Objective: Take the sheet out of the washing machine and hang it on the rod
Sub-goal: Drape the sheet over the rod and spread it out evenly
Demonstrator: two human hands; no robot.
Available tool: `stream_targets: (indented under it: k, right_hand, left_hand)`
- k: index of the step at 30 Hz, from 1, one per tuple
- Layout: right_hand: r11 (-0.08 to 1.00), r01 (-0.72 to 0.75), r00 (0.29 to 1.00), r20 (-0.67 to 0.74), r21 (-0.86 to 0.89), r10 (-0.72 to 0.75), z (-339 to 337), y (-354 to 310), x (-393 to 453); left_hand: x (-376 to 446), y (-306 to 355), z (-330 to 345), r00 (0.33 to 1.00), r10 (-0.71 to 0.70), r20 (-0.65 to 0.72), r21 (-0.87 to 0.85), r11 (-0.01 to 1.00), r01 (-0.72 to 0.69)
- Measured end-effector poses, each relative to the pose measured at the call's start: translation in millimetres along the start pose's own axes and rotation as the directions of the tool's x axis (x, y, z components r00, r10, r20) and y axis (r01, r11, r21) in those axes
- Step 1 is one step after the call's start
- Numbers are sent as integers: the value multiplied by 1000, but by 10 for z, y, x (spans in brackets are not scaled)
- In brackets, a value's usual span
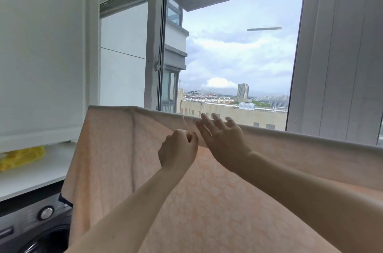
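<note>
Draping over a rod hidden beneath its top fold, the peach sheet [207, 201] hung before the window [228, 45]. The left hand [178, 149] pinched a tuck of cloth just under that fold, fingers curled; the right hand [223, 138] lay on the fold with fingers spread. Smoothing outward from the middle would probably even the drape best. A white shelf [37, 172] carried a yellow bag [20, 158] above the dark washing machine [35, 230].

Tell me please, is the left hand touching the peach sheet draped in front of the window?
Touching. The head view shows the left hand with curled fingers pinching a fold of the sheet just below its top edge.
</note>
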State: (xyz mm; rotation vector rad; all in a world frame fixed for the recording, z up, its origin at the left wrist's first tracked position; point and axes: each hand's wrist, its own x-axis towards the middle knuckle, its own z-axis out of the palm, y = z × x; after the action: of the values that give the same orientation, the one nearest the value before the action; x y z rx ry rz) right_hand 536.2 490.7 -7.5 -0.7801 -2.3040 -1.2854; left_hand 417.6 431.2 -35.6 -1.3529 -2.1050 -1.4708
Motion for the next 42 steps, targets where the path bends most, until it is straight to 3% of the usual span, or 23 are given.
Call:
stream_targets:
  k: [5, 9, 11, 13, 18, 23, 29, 31, 37, 42]
  right_hand:
    - [1000, -11, 1000, -6, 28, 11, 61, -75, 159]
    - [1000, 17, 998, -65, -7, -17, 98, -56, 104]
    - [1000, 8, 996, -87, -5, -8, 77, -42, 70]
    - [1000, 6, 996, -89, -17, -7, 66, -30, 41]
    - [999, 15, 999, -52, -43, -17, 58, 37, -19]
    - [997, 37, 998, -39, -62, -40, 70, 28, 1]
    - [998, 45, 998, -52, -44, -48, 84, 14, 20]
    - [999, 29, 998, -51, -28, -30, 92, -10, 41]
    - [1000, 15, 999, -48, -1, -15, 133, -79, 128]
    - [999, -46, 997, 57, 9, 45, 147, -177, 320]
  left_hand:
    - [95, -62, -13, 992, -69, 108, -144, 986, 84]
    - [331, -176, -16, 996, -89, 10, -173, 981, 90]
    - [463, -241, -45, 994, 21, -110, -77, 997, -29]
    - [613, -349, -48, 960, 226, -166, 54, 974, -220]
    - [952, -676, -83, 890, 455, -3, 149, 881, -450]
    - [1052, -833, -229, 798, 602, -8, 226, 779, -585]
    - [1053, -1237, -226, 589, 800, 115, 381, 512, -770]
    - [1064, -1340, -228, 591, 798, 120, 387, 510, -768]
    - [1105, -1369, -245, 678, 722, 140, 481, 549, -684]
    - [1159, -1452, -162, 677, 726, 119, 456, 566, -687]
